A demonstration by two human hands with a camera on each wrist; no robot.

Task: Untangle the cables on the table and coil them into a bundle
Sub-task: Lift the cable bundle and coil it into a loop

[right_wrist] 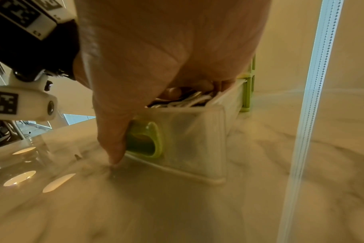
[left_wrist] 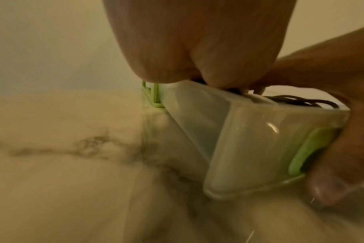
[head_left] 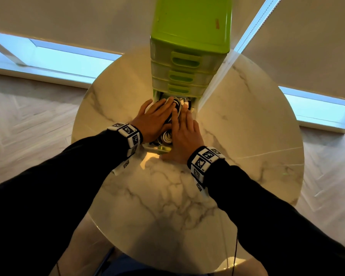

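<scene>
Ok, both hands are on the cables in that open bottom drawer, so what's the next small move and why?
Probably slide the drawer shut while keeping the cables pressed flat. Both the left hand and the right hand lie over the coils, which sit about level with the drawer's rim, and the right thumb is already at the green handle. Loose loops could catch otherwise.

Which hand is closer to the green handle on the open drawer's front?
Right. The right hand has its thumb against the green handle; the left hand lies atop the cables, farther back.
</scene>
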